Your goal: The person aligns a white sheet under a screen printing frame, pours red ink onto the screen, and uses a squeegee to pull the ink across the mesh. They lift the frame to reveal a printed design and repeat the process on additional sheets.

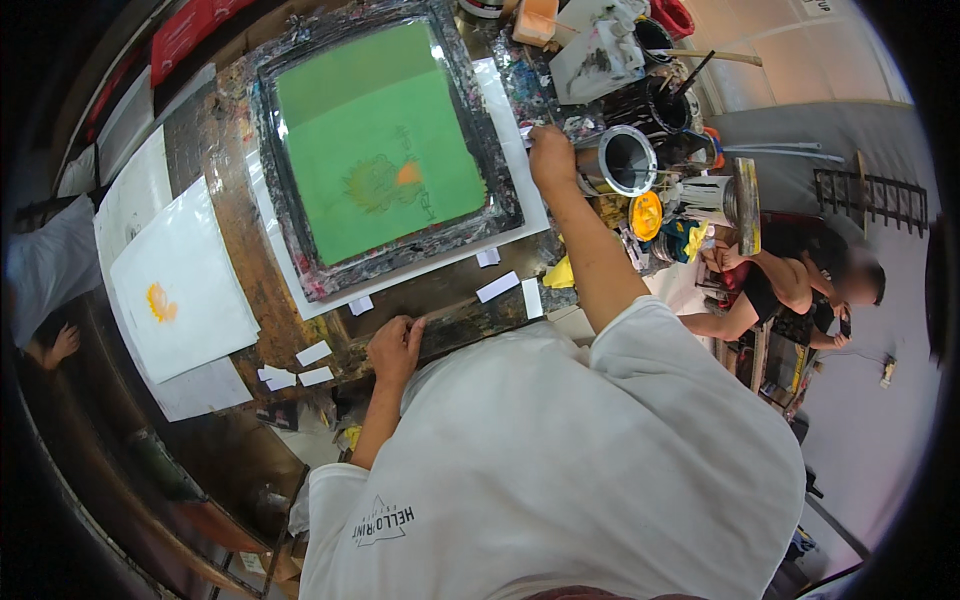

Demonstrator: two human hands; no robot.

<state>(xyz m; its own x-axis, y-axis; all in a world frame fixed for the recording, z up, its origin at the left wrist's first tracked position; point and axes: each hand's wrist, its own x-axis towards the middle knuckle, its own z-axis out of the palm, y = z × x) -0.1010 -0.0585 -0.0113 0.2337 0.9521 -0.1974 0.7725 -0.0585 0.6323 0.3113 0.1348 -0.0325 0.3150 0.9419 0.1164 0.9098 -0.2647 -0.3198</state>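
A screen-printing frame [310, 272] with a green mesh lies on a large white sheet [535, 205]. The mesh carries a faint drawing with an orange patch. My right hand [552, 160] is at the right side of the frame, its fingers closed on a small white paper piece [525, 134] at the sheet's edge; the fingertips are partly hidden. My left hand [395, 347] rests at the near edge of the worktable [290, 345], thumb apart from the fingers, holding nothing visible. Between the hands lie several small white paper slips [497, 287].
White sheets [200, 270], the top one with a yellow-orange print, are stacked left. Ink pots [628, 160], a yellow tub [646, 215] and a white container [598, 62] crowd the right. Another person [790, 270] sits beyond; a third person's hand [64, 342] shows far left.
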